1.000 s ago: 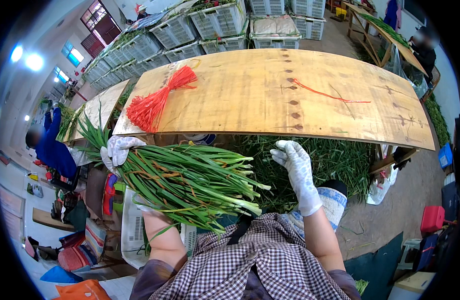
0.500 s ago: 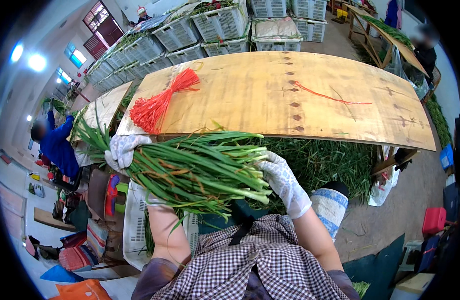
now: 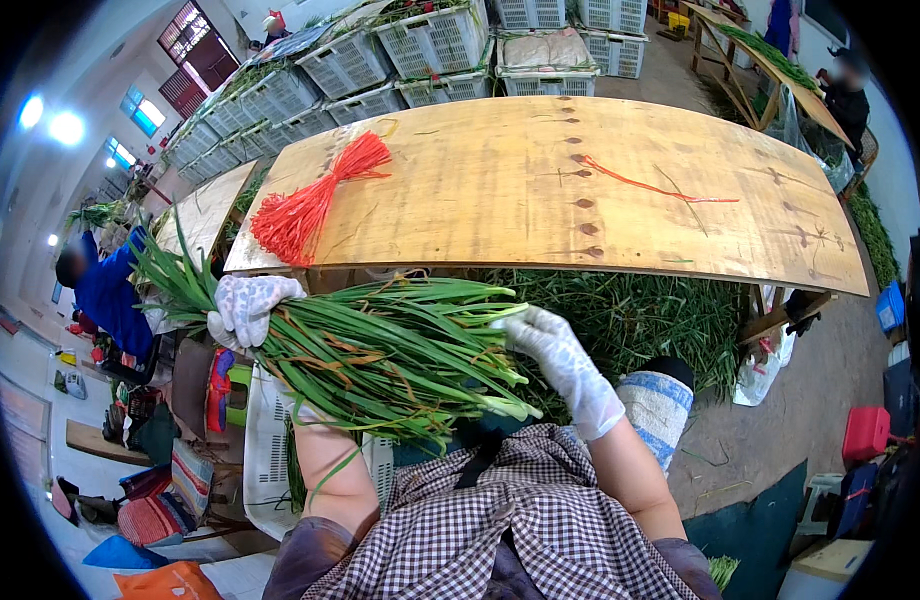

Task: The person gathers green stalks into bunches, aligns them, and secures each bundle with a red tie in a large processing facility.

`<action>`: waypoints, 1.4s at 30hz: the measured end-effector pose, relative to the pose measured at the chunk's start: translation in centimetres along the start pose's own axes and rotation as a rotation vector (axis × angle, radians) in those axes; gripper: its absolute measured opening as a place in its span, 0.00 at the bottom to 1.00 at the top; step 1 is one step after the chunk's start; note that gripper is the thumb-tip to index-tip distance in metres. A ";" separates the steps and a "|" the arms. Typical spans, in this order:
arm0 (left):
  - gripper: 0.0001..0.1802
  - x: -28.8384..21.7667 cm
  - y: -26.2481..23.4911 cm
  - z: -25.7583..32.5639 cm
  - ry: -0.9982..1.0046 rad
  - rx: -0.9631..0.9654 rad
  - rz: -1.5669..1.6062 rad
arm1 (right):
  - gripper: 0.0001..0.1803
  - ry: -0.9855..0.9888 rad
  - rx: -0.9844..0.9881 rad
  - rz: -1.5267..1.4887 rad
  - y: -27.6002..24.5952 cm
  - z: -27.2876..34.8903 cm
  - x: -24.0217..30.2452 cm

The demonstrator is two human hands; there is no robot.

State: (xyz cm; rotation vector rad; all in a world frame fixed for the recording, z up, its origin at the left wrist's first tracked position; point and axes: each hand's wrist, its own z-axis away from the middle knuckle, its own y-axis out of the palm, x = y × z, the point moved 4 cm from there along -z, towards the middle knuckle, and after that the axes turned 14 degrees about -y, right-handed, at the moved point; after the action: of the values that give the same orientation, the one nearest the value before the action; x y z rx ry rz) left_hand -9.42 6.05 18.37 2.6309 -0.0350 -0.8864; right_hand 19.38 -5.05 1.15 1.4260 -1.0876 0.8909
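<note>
The bunch (image 3: pixel 380 350) of long green leaves lies crosswise in front of the person, at the near edge of the board (image 3: pixel 500 200), its pale stem ends to the right and loose tips to the left. The left hand (image 3: pixel 248 310), gloved, is curled over the leafy left part and has hold of it. The right hand (image 3: pixel 558 355), also gloved, is at the stem ends with its fingers bent; whether they pinch any stem or merely touch, I cannot tell.

As a judgement, the bunch should be fairly light for its bulk, limp along the leaves and firmer at the stems. Single leaves would bend or bruise easily, and may slide on one another (more so if damp, which does not show). A broad, gentle wrap around the leaves suits it, with the stem ends better for fingertip work.

The left palm and the bunch's underside are hidden, as are the right fingertips among the stems. No tie shows around the bunch, though one could be out of sight. The bunch and left forearm cover much of the crate (image 3: pixel 263 465), and the board hides part of the heap (image 3: pixel 640 320).
</note>
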 end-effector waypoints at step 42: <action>0.18 0.1 1.1 -2.0 0.271 -1.053 -0.050 | 0.22 -0.156 -0.289 -0.258 2.4 -2.7 1.0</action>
State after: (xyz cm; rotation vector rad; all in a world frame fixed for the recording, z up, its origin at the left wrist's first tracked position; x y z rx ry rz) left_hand -8.11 5.65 20.14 1.7208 0.4423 -0.3660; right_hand 17.53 -2.50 3.16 1.3695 -1.0691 0.4253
